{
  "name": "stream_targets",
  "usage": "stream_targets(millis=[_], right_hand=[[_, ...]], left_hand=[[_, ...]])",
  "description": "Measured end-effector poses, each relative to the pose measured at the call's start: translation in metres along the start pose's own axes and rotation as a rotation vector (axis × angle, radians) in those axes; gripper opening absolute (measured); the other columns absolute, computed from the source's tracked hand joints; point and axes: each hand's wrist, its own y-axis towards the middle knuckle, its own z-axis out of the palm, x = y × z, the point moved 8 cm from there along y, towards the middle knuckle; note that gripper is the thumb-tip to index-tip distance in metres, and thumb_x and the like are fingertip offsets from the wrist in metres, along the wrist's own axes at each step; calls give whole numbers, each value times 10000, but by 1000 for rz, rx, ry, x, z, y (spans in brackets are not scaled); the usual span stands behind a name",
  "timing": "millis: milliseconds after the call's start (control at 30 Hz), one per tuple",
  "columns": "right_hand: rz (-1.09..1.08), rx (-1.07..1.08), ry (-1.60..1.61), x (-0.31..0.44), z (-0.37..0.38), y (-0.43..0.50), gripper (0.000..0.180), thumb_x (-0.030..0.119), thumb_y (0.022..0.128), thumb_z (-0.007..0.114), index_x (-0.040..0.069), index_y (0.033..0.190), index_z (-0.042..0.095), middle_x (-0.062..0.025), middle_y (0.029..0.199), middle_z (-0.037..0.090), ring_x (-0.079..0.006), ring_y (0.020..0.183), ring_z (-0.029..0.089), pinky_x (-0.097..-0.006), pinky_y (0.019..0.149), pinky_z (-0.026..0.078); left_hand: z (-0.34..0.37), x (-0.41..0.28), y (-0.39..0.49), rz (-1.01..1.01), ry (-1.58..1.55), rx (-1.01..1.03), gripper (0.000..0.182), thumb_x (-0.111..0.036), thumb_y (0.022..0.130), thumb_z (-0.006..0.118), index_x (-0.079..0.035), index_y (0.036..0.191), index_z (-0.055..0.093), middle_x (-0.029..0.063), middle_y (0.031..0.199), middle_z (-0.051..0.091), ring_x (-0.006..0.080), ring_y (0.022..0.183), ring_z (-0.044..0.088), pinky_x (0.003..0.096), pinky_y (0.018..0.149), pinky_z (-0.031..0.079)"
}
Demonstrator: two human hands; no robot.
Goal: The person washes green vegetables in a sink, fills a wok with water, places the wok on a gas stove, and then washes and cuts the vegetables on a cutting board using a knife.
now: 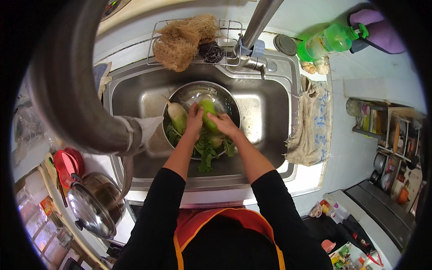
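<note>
Both my hands are around a green-shouldered radish (210, 116) over a round metal basin (236, 101) of water in the sink. My left hand (194, 119) presses against its left side, and my right hand (222, 124) grips it from the right, thumb on top. A second radish (177, 114), white towards its thin root and green at the other end, leans in the basin left of my left hand. Leafy green tops (206, 152) spread below my hands and hang over the near rim. Another pale radish (216, 141) is partly hidden among these leaves.
A wire rack (233, 28) behind the sink (270, 145) holds fibrous brown scrubbers (182, 44) and a dark scouring pad (212, 52). The faucet (248, 64) is at the back. A worn cloth (308, 125) drapes the right edge; a lidded pot (94, 206) stands left. A large pipe (74, 84) crosses the upper left.
</note>
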Motion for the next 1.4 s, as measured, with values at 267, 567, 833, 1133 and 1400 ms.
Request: stream_targets(millis=[267, 567, 833, 1133, 1400], right_hand=[[-286, -241, -414, 44, 30, -51, 415, 354, 944, 482, -1, 879, 687, -272, 735, 608, -403, 668, 622, -427, 627, 496], [359, -210, 951, -40, 13, 28, 294, 195, 985, 408, -36, 966, 589, -173, 829, 651, -275, 721, 624, -337, 652, 510], [-637, -206, -411, 126, 70, -108, 402, 203, 988, 390, -86, 1235, 521, -241, 1307, 510, -356, 1286, 418, -413, 1088, 307], [-185, -253, -278, 37, 10, 50, 541, 430, 995, 308, 1, 1237, 533, -255, 1280, 509, -400, 1171, 496, -433, 981, 397], [222, 31, 811, 22, 29, 12, 355, 243, 999, 400, -37, 1027, 617, -149, 931, 690, -284, 811, 669, -382, 756, 542]], left_hand=[[-13, 21, -43, -386, -671, 212, 455, -423, 866, 642, -64, 1140, 582, 98, 1029, 638, 237, 939, 613, 370, 856, 495], [-54, 21, -33, -222, -642, 228, 507, -473, 874, 601, -29, 1117, 586, 121, 989, 656, 243, 924, 628, 378, 844, 504], [-18, 39, -41, -452, -697, 240, 675, -633, 864, 522, -63, 1226, 528, 95, 1168, 592, 245, 1014, 588, 392, 875, 485], [-14, 1, -82, -328, -768, 422, 530, -566, 916, 486, -94, 1143, 568, 115, 930, 639, 234, 818, 642, 367, 701, 537], [-43, -5, -60, -301, -1007, 309, 533, -537, 904, 469, -75, 1141, 588, 151, 1003, 657, 272, 920, 648, 393, 833, 528]])
